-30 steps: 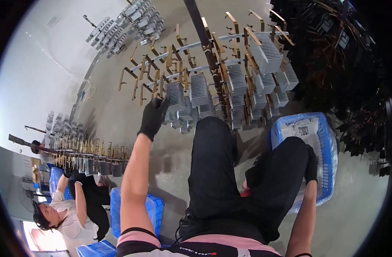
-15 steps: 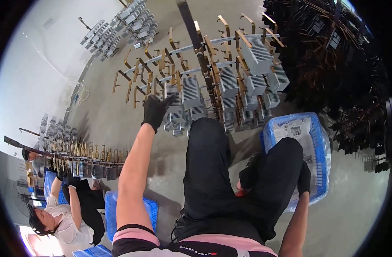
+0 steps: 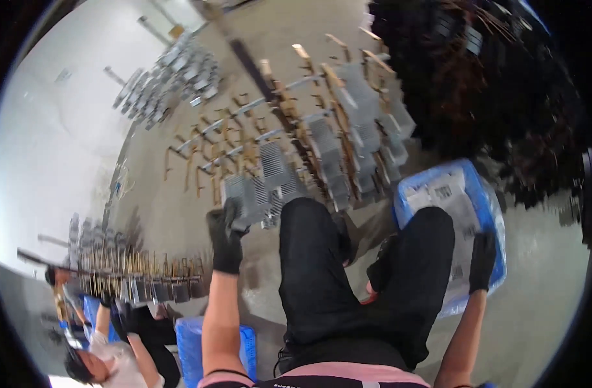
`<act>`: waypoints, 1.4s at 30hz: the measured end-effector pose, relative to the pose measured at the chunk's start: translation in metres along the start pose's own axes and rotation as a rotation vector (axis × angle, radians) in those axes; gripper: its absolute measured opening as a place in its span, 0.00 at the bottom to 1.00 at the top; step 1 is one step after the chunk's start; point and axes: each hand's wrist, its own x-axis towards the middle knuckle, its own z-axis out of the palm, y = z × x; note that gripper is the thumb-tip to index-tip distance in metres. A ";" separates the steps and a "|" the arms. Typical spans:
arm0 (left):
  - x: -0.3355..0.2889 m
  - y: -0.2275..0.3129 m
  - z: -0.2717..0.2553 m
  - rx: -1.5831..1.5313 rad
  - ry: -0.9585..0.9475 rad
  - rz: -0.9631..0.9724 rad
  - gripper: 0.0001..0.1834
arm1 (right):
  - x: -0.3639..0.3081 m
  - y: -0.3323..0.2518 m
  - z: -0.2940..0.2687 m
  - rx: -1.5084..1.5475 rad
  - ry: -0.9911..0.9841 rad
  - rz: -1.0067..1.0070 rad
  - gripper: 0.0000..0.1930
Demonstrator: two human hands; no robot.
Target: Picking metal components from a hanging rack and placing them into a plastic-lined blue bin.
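My left hand [image 3: 226, 236], in a black glove, is at the lower left end of a hanging rack. Its fingers close on a grey finned heat sink [image 3: 239, 194], though motion blurs the grip. More heat sinks [image 3: 272, 160] hang close by on the rack's brass-coloured hooks [image 3: 228, 132]. My right hand [image 3: 482, 262], also black-gloved, lies over the right side of a blue crate [image 3: 486, 207] with its fingers stretched out; nothing shows in it. Plastic film and printed paper [image 3: 454, 200] line that crate.
A dark upright bar [image 3: 251, 61] runs through the rack. Dark hanging parts [image 3: 451, 97] crowd the right. Another blue crate [image 3: 189, 343] stands left of my left arm. At far left, a co-worker [image 3: 108, 359] sits by a second rack [image 3: 141, 271]. More finned parts [image 3: 173, 77] hang at the back left.
My left hand has come down and nearer, with its fingers now closed at a heat sink. My right hand has shifted right, out from behind my knee. The view has turned slightly.
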 end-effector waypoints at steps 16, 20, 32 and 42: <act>-0.099 0.170 0.236 0.397 -0.519 0.786 0.35 | -0.015 -0.237 -0.039 0.688 -0.296 -0.120 0.35; -0.081 0.167 0.239 0.428 -0.617 0.858 0.38 | 0.039 -0.161 -0.031 0.787 -0.061 0.073 0.32; -0.019 0.068 0.197 0.776 -0.360 0.594 0.26 | 0.169 0.081 0.126 -0.488 -0.095 -0.031 0.38; -0.015 0.071 0.214 0.978 -0.433 0.677 0.22 | 0.195 0.080 0.172 -0.681 -0.108 -0.238 0.28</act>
